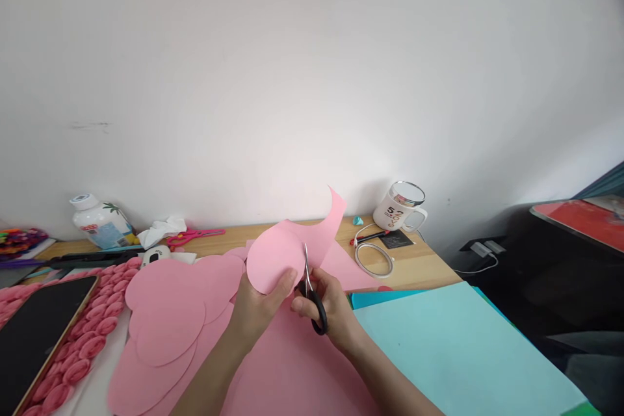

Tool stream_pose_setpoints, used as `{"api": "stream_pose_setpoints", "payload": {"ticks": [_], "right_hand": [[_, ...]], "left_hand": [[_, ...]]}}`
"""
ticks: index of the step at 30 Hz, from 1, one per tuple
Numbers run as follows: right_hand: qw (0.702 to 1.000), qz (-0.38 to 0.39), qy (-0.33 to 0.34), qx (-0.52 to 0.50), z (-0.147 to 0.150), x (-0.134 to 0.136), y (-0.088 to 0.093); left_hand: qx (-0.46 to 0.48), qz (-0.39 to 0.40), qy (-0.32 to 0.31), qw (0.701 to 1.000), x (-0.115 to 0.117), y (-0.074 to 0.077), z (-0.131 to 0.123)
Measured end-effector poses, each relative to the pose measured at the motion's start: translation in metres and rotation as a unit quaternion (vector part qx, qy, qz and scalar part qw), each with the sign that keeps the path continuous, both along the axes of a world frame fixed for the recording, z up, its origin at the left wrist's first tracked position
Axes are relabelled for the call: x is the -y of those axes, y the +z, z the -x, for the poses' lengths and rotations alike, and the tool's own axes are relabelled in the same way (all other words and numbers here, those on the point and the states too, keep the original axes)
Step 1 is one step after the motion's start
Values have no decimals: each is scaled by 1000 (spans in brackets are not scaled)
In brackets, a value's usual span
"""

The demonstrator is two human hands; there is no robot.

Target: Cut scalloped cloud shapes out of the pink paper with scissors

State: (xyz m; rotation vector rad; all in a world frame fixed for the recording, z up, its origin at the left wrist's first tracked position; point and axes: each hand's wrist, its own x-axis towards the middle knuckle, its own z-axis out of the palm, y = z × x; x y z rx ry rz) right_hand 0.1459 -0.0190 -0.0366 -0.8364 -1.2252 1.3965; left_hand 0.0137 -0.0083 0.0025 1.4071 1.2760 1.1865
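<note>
My left hand (260, 305) pinches a round piece of pink paper (273, 259), thumb on its front face. A curved offcut (327, 224) of the same pink rises behind the round piece on its right. My right hand (329, 302) grips black-handled scissors (318, 309), fingers in the loops. Their blades point up along the right edge of the round piece, close to my left thumb; I cannot tell whether they are fully closed. Several cut pink paper circles (170, 328) lie overlapping to the left of my left hand. More pink paper (297, 370) spreads beneath both hands.
Light blue paper sheets (453, 344) lie at right. Behind stand a white mug (397, 208), a coiled cable (373, 260) and a black card (396, 239). At left are a phone (43, 338) on a braided pink mat (92, 331), pink scissors (195, 235) and a white bottle (102, 221).
</note>
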Motion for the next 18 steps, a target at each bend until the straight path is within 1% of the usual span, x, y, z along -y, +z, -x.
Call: {"api": "stream_pose_setpoints", "payload": {"ticks": [2, 5, 18], "right_hand": [[1000, -21, -3, -10, -1, -1, 0], [999, -33, 5, -16, -2, -3, -2], [1000, -21, 1, 8, -2, -2, -1]], "left_hand": [[-2, -14, 5, 1000, 1, 0, -1], [-12, -17, 9, 1000, 1, 0, -1], [-5, -6, 9, 1000, 1, 5, -1]]}}
